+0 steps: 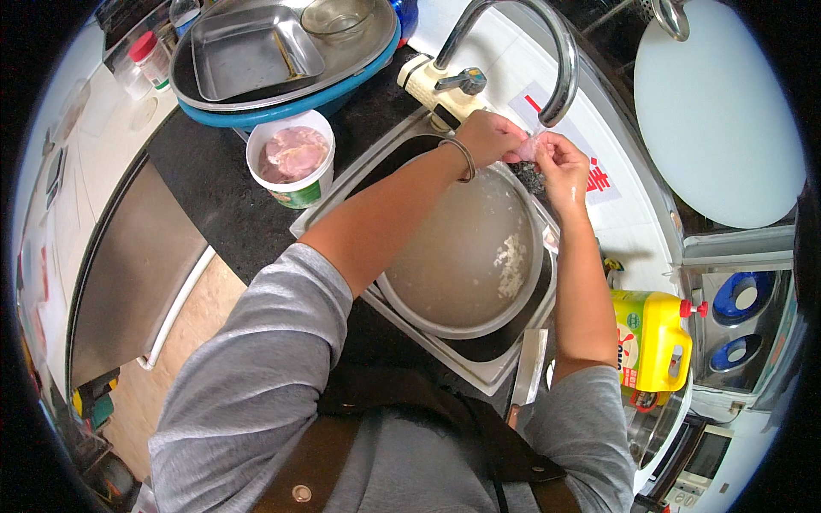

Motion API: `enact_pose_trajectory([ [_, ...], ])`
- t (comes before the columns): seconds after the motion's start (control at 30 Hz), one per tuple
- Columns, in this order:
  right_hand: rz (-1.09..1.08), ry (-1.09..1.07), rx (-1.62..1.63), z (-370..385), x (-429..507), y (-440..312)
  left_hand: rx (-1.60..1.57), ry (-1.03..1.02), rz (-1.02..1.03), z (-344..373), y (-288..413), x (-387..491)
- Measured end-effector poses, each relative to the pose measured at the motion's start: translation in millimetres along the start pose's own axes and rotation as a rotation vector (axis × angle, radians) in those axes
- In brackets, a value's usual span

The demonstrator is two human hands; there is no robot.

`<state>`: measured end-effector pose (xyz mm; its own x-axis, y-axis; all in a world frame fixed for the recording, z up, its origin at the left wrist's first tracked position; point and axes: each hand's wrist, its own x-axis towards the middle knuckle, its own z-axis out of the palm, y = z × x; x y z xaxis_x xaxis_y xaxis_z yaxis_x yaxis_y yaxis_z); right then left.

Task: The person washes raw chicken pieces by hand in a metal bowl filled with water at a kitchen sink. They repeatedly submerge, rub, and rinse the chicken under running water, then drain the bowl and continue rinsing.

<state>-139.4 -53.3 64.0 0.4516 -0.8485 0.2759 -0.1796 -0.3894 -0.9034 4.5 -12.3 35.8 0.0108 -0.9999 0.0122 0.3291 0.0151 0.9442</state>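
Note:
Beneath the mouth of the curved chrome faucet [567, 70], my left hand [489, 138] and my right hand [564, 168] pinch a small piece of pale pink raw meat [528, 149] between their fingertips. A thin stream of water seems to fall onto it. My left wrist wears a bangle. Below my forearms, a large round metal basin [442, 276] of cloudy water sits in the sink [471, 375]; whitish bits [512, 266] float at its right side. To the left, a white plastic tub [295, 189] holds more raw meat [295, 154].
Behind the tub, a metal tray [244, 58] and a glass bowl [337, 19] rest in a wide metal basin, above a blue basin [244, 118]. A cleaver [531, 369] lies by the sink's right corner. A yellow detergent jug [654, 340] stands beyond my right arm.

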Motion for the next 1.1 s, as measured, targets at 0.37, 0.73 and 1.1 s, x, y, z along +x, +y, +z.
enact_pose_trajectory([
  [0.37, 0.249, 0.086, 0.492, 0, -2, 3, -0.197, -0.004, -0.073, -4, -7, 2],
  [0.73, 0.191, -0.107, 0.224, 0, 1, -13, 0.146, -0.054, 0.119, -4, 3, -1],
  [1.1, 0.351, -0.032, 0.245, -4, 5, -22, 0.707, -0.043, 0.229, -5, 0, -5],
])
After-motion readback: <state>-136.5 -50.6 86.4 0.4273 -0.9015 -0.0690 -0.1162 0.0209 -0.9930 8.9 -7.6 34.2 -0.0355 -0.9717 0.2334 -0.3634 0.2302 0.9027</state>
